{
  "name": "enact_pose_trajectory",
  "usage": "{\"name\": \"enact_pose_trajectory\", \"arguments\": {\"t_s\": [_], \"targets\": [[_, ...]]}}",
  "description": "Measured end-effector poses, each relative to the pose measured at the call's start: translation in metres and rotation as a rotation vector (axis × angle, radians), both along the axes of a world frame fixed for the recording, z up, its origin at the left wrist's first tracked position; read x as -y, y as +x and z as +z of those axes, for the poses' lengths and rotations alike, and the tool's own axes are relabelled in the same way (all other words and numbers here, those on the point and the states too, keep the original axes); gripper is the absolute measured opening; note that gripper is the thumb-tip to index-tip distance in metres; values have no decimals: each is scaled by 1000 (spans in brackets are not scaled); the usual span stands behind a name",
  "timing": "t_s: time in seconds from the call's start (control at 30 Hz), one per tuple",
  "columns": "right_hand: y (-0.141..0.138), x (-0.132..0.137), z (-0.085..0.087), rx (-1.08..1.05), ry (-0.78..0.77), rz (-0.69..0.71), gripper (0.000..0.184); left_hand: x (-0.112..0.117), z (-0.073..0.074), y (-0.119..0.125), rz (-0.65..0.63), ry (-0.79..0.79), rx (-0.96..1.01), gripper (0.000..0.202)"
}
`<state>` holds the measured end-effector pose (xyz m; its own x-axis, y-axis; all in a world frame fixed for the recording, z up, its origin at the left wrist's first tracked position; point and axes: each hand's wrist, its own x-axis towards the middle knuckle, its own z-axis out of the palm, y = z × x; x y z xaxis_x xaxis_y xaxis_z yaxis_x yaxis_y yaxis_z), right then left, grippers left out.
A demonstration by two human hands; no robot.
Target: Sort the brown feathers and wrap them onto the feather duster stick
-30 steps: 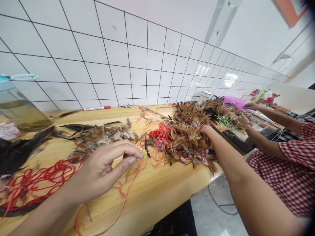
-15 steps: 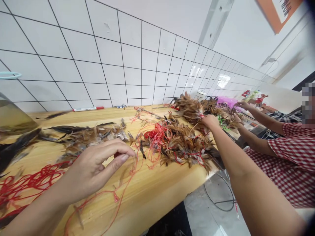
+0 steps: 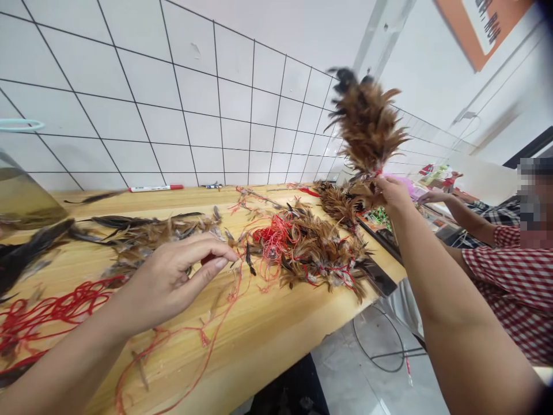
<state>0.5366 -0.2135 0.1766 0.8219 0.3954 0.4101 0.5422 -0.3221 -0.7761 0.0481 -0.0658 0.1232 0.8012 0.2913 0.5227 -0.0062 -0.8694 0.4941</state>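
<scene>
My right hand (image 3: 391,193) is raised above the wooden table's (image 3: 268,334) right end, closed on the base of a brown feather bunch (image 3: 367,124) that stands upright in the air. My left hand (image 3: 173,279) hovers low over the table's middle, thumb and fingers pinched on a small red piece, apparently the end of a red string (image 3: 207,340) that trails toward me. A heap of brown feathers tangled with red string (image 3: 306,245) lies between the two hands.
Loose dark and brown feathers (image 3: 129,236) and coils of red string (image 3: 47,311) lie at left. A clear jug (image 3: 21,190) stands far left, a red-capped marker (image 3: 151,188) by the tiled wall. A person in a red checked shirt (image 3: 514,276) works at right.
My right hand has pulled a feather bunch out of the heap and lifted it high. My left hand has stayed pinched in about the same place.
</scene>
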Motion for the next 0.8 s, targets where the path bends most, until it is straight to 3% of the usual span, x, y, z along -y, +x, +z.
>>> {"name": "enact_pose_trajectory", "arguments": {"t_s": [0.13,0.23,0.4,0.5,0.63,0.8], "targets": [[-27,14,19,-167,310,73,27,3,0,3,-16,-6,6,18],[-55,22,22,-252,360,155,28,6,-1,5,-28,-12,-13,20],[-103,22,11,-308,311,208,36,13,-4,9,-29,-49,-62,23],[-129,12,4,-353,322,316,41,18,-7,16,-1,-109,-55,24],[-169,-8,-4,-373,382,488,46,24,-16,28,64,-299,-7,22],[-245,-42,-27,-520,489,671,42,26,-32,37,75,-515,43,37]]}}
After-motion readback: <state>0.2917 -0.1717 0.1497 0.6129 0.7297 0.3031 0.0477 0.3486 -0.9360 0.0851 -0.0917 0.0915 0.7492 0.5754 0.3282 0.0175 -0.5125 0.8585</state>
